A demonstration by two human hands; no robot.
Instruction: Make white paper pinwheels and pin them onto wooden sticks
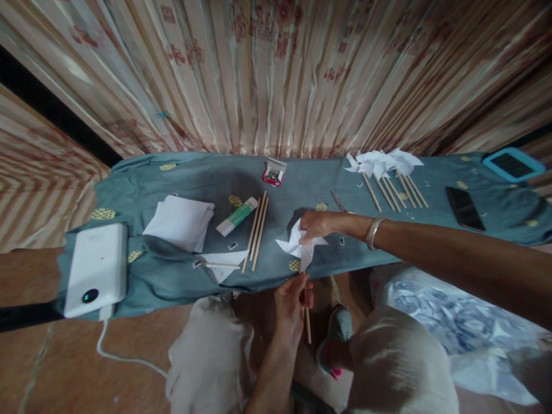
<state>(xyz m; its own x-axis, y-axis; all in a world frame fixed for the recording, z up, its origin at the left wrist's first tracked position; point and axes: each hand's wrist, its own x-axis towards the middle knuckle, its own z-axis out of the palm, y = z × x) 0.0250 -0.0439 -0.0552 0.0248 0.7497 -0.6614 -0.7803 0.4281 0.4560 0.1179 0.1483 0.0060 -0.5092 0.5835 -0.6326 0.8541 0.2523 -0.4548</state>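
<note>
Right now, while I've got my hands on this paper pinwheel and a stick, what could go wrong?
The paper pinwheel might crease, since your right hand is on its middle while your left hand grips the stick below.
The small red box stands open, so a bump could spill its shiny contents.
The white cable runs toward your left leg; a snag might tug the white device it's plugged into.

Closed off behind by a tall pleated curtain (276,80), beige and glossy, with reddish printed figures. Flanked at left and right by 2 dark slanting bars (52,109). Fronted by a long blue-grey cloth (207,178). Set over a reddish-brown floor (73,374) crossed by a pale line (39,359). Lit softly, rather dimly.
</note>
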